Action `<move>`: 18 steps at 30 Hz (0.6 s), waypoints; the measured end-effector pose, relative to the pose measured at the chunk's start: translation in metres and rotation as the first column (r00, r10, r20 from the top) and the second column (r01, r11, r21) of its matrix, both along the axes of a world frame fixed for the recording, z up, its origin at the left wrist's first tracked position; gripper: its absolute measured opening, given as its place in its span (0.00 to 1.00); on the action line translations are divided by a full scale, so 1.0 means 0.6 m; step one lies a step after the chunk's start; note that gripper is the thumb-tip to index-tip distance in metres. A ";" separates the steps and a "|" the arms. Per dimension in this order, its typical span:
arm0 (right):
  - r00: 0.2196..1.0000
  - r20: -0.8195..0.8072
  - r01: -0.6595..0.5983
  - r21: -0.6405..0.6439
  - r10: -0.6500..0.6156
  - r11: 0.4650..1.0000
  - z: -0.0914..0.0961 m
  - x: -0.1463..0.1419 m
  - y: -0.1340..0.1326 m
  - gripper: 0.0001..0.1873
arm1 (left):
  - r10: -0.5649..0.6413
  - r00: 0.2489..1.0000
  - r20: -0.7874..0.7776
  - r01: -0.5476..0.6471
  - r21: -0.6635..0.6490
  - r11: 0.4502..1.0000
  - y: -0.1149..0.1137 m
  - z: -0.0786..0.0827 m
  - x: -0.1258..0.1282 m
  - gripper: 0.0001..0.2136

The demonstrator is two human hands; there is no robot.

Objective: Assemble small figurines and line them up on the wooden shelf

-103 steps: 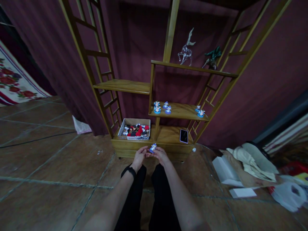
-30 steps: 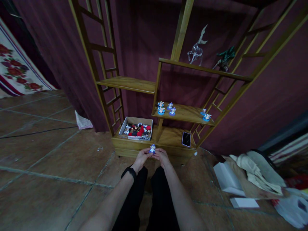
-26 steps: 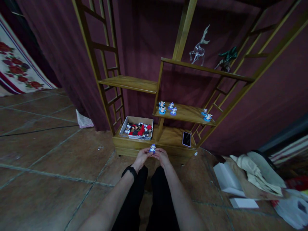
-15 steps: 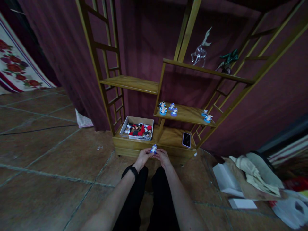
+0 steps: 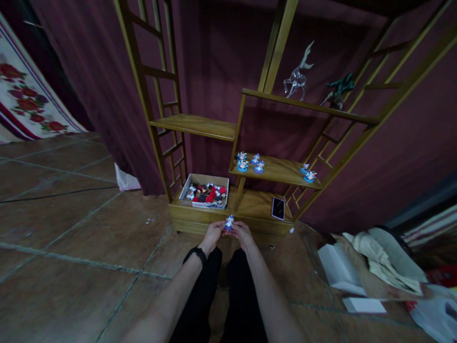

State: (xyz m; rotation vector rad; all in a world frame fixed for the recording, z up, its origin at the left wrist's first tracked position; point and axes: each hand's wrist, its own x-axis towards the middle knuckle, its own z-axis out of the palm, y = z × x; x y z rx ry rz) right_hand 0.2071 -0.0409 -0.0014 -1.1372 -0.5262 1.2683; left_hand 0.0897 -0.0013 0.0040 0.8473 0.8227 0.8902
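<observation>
A small blue and white figurine [image 5: 229, 222] is pinched between the fingertips of my left hand [image 5: 213, 235] and my right hand [image 5: 243, 234], just in front of the bottom board of a wooden shelf unit [image 5: 250, 202]. A black band sits on my left wrist. Several similar blue figurines [image 5: 250, 162] stand on the middle shelf, and two more [image 5: 307, 173] stand at its right end. An open box [image 5: 204, 191] of red, black and white figurines rests on the bottom board to the left.
A dark phone [image 5: 278, 208] lies on the bottom board at right. A glass deer [image 5: 296, 75] and a green figure [image 5: 337, 88] stand on the top shelf. White boxes [image 5: 335, 269], cloth [image 5: 378, 255] and bags lie on the tiled floor at right. A dark red curtain hangs behind.
Both hands have kept hold of the figurine in front of the shelf and turned it slightly. The view has shifted a little, so the shelf sits further right than 3.4 s ago.
</observation>
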 end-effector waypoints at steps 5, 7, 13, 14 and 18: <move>1.000 0.001 -0.013 -0.003 0.013 1.000 0.003 0.000 -0.003 0.15 | 0.029 0.999 -0.017 -0.029 -0.035 0.999 0.004 -0.002 0.000 0.05; 1.000 0.005 -0.020 -0.012 0.020 1.000 0.006 0.001 -0.003 0.15 | 0.031 0.999 -0.017 -0.032 -0.061 0.998 0.006 -0.002 -0.001 0.04; 0.999 0.010 -0.037 -0.008 0.037 0.999 0.010 0.000 -0.003 0.16 | 0.022 1.000 0.008 -0.021 -0.101 0.995 0.009 -0.005 -0.007 0.03; 0.999 0.011 -0.035 -0.008 0.035 0.999 0.009 0.000 -0.003 0.16 | 0.029 1.000 0.006 -0.029 -0.104 0.994 0.010 -0.006 -0.008 0.03; 0.999 0.019 -0.030 -0.008 0.030 1.000 0.009 -0.003 -0.002 0.15 | 0.055 0.998 0.015 -0.053 -0.112 0.992 0.011 -0.011 -0.009 0.03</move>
